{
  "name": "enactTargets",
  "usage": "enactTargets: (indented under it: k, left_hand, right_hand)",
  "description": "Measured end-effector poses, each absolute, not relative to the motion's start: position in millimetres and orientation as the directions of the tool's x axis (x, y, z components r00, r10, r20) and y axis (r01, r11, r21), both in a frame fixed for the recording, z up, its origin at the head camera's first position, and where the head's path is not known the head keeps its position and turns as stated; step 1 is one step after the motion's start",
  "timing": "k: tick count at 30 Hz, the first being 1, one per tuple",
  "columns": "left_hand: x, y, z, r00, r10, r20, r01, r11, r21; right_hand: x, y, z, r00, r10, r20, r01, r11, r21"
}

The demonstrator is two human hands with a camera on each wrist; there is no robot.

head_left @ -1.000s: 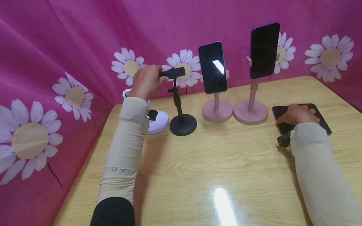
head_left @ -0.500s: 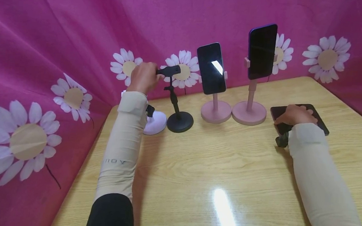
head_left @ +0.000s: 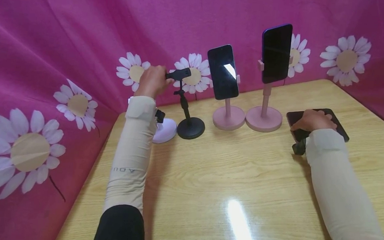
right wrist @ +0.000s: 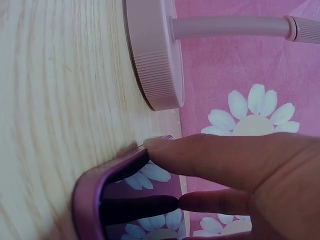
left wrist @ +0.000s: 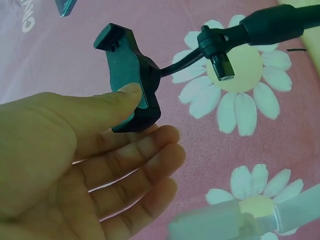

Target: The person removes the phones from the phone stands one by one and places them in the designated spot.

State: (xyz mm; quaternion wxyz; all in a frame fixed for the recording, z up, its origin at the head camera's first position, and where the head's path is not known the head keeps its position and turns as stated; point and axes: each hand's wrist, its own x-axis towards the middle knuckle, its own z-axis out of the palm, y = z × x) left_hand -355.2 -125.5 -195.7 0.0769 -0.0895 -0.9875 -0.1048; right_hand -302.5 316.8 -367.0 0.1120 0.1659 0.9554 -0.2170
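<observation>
My left hand [head_left: 153,81] pinches the lower end of the clamp on a black phone stand [head_left: 190,128]. In the left wrist view, the thumb presses the front of the clamp [left wrist: 125,75] while the fingers curl behind it. Far to the right, my right hand [head_left: 315,121] spans a dark phone [right wrist: 87,205] with a purple frame, lying flat on the table. Its thumb sits on the phone's edge in the right wrist view, and a fingertip meets the glossy screen. The remaining fingertips are hidden.
Two pink stands hold upright phones, a shorter one [head_left: 228,118] and a taller one [head_left: 264,119], between my hands. A white stand [head_left: 165,130] is partly behind my left forearm. A pink curtain with daisies [head_left: 85,25] backs the wooden table [head_left: 208,179].
The black stand has shifted slightly left and back with my left hand on its clamp. My right hand stays on the phone. The head view has drifted a little.
</observation>
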Motion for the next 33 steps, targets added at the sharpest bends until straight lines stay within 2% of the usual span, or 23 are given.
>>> enactTargets:
  k: [7,13,18,23,27,33]
  left_hand:
    - [-342,-122,-203,-0.96,0.104,0.258,0.186,0.929,0.319]
    - [-326,-120,-216,-0.9,0.059,0.432,0.236,0.9,0.368]
    - [-308,-117,-230,-0.857,0.009,0.516,0.298,0.825,0.48]
    - [-294,-112,-242,-0.857,-0.001,0.515,0.394,0.643,0.657]
    - [-292,-103,-250,-0.87,0.057,0.489,0.462,0.442,0.769]
    - [-298,-84,-257,-0.895,0.157,0.419,0.442,0.165,0.882]
  right_hand:
    - [-301,320,-361,-0.934,0.23,-0.273,0.332,0.842,-0.425]
    - [-293,317,-332,-0.972,0.133,-0.195,0.217,0.832,-0.511]
    - [-283,305,-301,-0.983,0.101,-0.154,0.172,0.8,-0.575]
    - [-273,284,-275,-0.998,0.055,-0.036,0.065,0.768,-0.638]
    - [-263,263,-261,-0.994,0.027,0.106,-0.052,0.737,-0.673]
    - [-256,227,-253,-0.976,-0.015,0.217,-0.169,0.678,-0.715]
